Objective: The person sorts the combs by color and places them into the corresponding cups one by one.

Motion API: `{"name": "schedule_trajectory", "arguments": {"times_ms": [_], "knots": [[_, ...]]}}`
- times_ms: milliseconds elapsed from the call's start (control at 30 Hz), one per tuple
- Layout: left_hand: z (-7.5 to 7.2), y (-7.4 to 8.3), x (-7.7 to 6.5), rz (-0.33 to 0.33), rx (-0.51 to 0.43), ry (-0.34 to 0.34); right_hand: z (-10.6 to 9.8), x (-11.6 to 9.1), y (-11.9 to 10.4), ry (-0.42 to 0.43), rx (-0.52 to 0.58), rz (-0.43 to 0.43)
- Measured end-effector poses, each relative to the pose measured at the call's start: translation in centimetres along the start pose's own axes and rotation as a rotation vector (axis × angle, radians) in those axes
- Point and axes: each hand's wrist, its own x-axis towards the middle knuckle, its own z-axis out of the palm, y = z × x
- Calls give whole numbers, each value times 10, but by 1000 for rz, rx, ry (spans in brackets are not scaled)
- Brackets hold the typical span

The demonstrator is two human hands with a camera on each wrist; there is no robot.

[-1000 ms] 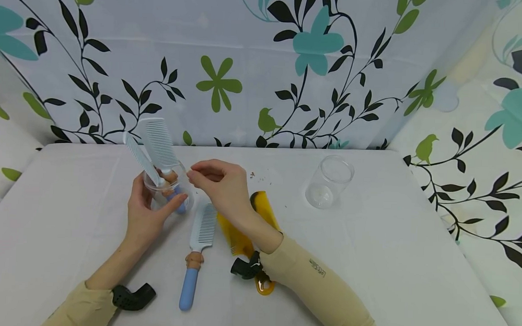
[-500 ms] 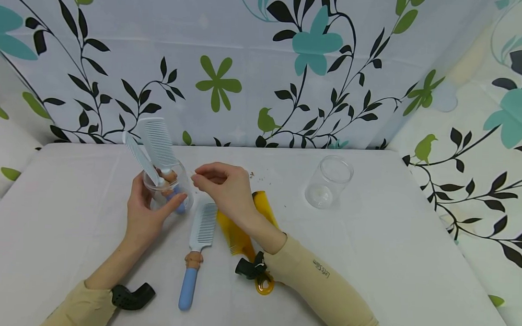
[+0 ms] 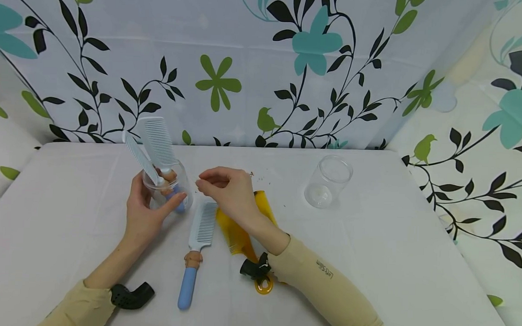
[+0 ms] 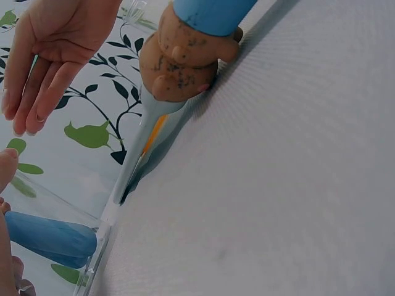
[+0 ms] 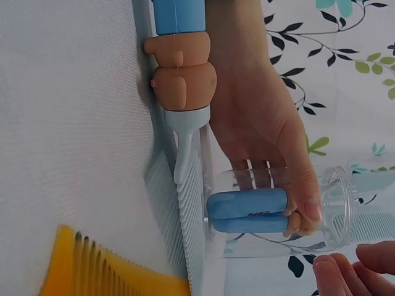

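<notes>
The clear jar (image 3: 188, 188) is on the left side of the worktop (image 3: 395, 263), its base at or just above the surface; which of the two cannot be told. It looks like thin, stiff plastic or glass, smooth enough to slip and probably light. Two pale blue combs stand in it handle-down: the broad one (image 3: 159, 142) leans back and the edge-on one (image 3: 141, 156) leans left, both teeth well above the rim. Their blue handles (image 5: 250, 203) sit low inside, but the tall heads likely make the jar top-heavy, so a hold round the wall just below the rim seems right. The combs' teeth look the weakest part; the brown figures (image 5: 301, 223) at the necks should give better purchase.

The person's left grip (image 3: 146, 215) is clamped on the jar, thumb on the near side. The right grip (image 3: 227, 188) is near the rim, fingers loosely bent, holding nothing visible.

Just in front lies a third comb (image 3: 204, 228), its handle towards the person. Beside it a yellow comb (image 3: 237, 236) is partly hidden under the right forearm (image 3: 273, 240); whether there are two cannot be told. Well apart to the right stands a second jar (image 3: 314, 186).
</notes>
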Motion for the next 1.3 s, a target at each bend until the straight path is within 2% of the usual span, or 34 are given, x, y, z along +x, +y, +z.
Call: {"name": "schedule_trajectory", "arguments": {"times_ms": [367, 667, 967, 1300], "knots": [[1, 0, -1, -30, -8, -5, -4, -2, 6, -29, -62, 82], [0, 1, 0, -18, -14, -6, -5, -1, 9, -47, -289, 110], [-1, 1, -1, -12, -16, -10, -4, -1, 12, -78, -374, 136], [0, 3, -1, -13, -11, -14, -3, -2, 19, -181, -456, 173]]}}
